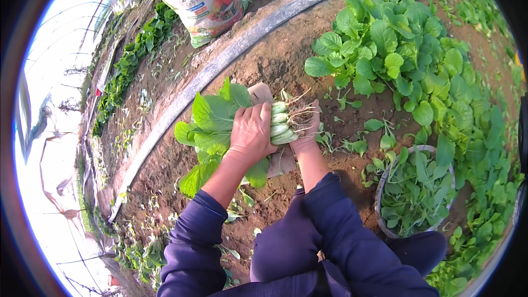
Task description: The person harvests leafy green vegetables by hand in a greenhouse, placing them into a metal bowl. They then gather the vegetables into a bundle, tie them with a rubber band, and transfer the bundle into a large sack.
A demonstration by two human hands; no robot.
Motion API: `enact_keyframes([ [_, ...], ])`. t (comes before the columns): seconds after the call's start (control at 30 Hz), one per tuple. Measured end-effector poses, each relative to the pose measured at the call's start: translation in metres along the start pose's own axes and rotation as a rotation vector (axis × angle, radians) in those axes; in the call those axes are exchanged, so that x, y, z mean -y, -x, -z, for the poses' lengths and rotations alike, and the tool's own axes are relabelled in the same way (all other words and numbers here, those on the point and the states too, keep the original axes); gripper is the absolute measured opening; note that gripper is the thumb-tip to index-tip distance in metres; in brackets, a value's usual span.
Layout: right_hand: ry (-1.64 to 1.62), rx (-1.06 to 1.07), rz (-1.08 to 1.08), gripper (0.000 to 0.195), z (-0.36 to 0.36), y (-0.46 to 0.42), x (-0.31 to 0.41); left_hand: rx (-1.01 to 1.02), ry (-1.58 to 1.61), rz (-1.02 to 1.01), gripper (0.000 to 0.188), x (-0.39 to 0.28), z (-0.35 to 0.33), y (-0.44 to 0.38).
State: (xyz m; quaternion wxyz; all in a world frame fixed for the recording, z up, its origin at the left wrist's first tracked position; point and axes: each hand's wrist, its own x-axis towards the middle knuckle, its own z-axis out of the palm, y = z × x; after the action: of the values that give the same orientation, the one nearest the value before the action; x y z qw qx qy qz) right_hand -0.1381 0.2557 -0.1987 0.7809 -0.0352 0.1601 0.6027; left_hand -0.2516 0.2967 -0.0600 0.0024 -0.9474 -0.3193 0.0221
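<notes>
A bunch of leafy green vegetables (284,122) lies sideways in front of me, its broad leaves to the left and its pale stems and stringy roots to the right. My left hand (251,130) is wrapped over the bunch where the leaves meet the stems. At the root end is my right hand (309,134), palm beside the roots; its fingers are largely hidden behind them, so its grip does not show. Under the bunch, a flat piece of brown cardboard (282,164) rests on the soil.
A printed fertilizer sack (206,6) stands beyond a grey hose (251,39). Leafy plants (383,37) form a large heap to the right. Near my right knee sits a round tub (378,198) of loose greens. Plastic greenhouse sheeting (53,132) rises at left.
</notes>
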Motion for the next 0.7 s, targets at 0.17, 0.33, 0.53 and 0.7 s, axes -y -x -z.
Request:
enact_keyframes([
  [0.17, -0.018, 0.036, 0.013, 0.069, 0.012, 0.004, 0.011, 0.018, 0.149, 0.034, 0.094, -0.008, -0.016, -0.008],
  [0.33, -0.068, -0.080, -0.011, 0.054, 0.018, 0.003, 0.001, -0.026, 0.185, 0.019, 0.104, 0.003, -0.039, -0.003],
  [0.53, -0.010, -0.069, 0.014, 0.059, 0.018, -0.002, 0.005, 0.231, 0.247, 0.104, 0.108, 0.012, -0.037, -0.017],
  [0.7, 1.322, -0.294, 0.347, 0.042, 0.038, 0.024, 0.075, 0.198, 0.163, 0.032, 0.109, 0.009, -0.041, -0.024],
])
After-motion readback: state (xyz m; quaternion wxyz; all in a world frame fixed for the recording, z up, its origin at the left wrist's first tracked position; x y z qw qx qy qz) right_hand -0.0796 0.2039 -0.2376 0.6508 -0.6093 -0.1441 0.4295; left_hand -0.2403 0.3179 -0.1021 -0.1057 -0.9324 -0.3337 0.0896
